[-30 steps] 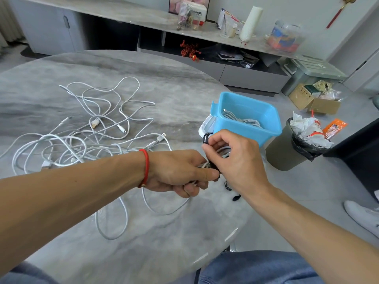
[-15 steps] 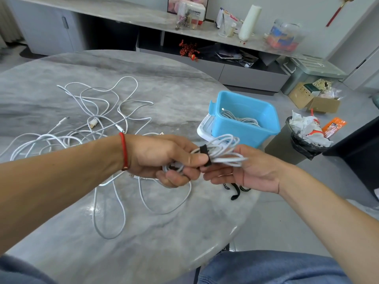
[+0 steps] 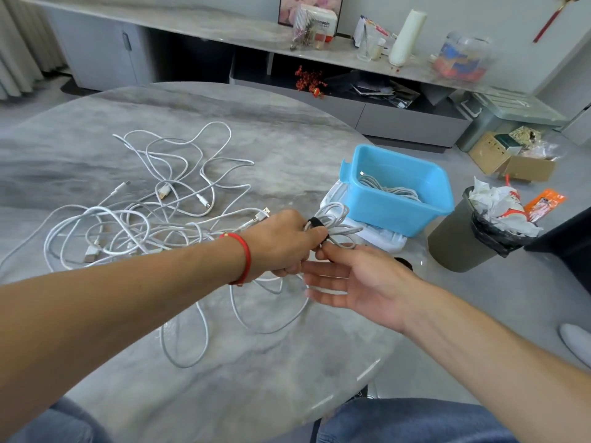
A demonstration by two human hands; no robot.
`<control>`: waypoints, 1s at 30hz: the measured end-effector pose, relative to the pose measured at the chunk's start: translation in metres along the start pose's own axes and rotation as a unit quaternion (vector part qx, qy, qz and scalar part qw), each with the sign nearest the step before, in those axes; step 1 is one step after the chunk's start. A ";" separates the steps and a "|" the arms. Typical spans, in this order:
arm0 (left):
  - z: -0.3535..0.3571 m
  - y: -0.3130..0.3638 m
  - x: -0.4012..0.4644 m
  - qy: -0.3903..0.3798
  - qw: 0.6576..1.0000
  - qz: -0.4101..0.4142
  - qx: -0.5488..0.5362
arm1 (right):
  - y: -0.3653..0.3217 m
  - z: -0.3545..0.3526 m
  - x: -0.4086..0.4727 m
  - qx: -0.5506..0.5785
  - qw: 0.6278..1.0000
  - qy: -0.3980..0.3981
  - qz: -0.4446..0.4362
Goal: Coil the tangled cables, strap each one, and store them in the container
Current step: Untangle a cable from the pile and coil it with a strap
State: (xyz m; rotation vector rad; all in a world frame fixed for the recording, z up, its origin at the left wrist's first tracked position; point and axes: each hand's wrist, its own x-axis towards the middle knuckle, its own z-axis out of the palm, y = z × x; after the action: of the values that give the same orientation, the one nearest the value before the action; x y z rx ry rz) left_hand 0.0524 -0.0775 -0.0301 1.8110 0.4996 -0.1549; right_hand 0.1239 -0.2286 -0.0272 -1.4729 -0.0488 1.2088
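Observation:
My left hand [image 3: 281, 246] grips a coiled white cable [image 3: 335, 220] bound by a black strap [image 3: 315, 223], held just above the table near the blue container [image 3: 399, 199]. My right hand [image 3: 355, 281] lies open, palm up, just below and right of the coil, its fingertips near my left hand. Inside the blue container lies another coiled white cable [image 3: 390, 188]. A tangle of white cables [image 3: 153, 212] spreads over the table to the left, with loops trailing under my left wrist.
The round grey marble table [image 3: 224, 362] ends close to the container, which sits on a white lid [image 3: 374, 235]. A bin with a black liner [image 3: 463, 238] stands on the floor to the right. A low cabinet with clutter runs along the back.
My left hand has carried the strapped coil up and right toward the container. My right hand has let go of the coil and dropped slightly, still open.

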 end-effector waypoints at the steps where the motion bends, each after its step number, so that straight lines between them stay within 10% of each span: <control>1: 0.001 0.000 0.001 0.016 1.000 0.005 0.017 | 0.001 0.001 0.000 0.018 1.000 0.012 0.002; 7: 0.002 -0.001 0.006 0.094 0.960 0.100 0.246 | 0.011 0.007 0.000 0.018 0.988 0.119 -0.101; 13: -0.001 -0.009 0.006 0.128 0.790 0.224 0.556 | 0.010 0.009 -0.006 -0.140 0.955 0.183 -0.189; 18: 0.000 -0.011 0.000 0.176 0.804 0.345 0.450 | 0.010 0.011 -0.014 -0.159 0.955 0.179 -0.177; 24: 0.006 -0.016 0.003 0.140 0.840 0.260 0.456 | 0.001 0.010 -0.018 -0.210 0.943 0.171 -0.195; 30: 0.016 -0.008 -0.009 0.150 0.792 0.276 0.523 | -0.006 0.004 -0.022 -0.244 0.928 0.183 -0.215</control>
State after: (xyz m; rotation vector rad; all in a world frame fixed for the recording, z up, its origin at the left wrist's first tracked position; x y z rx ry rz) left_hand 0.0439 -0.0933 -0.0389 3.0312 0.0270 0.3467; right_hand 0.1143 -0.2371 -0.0082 -1.9737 -0.4228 0.5682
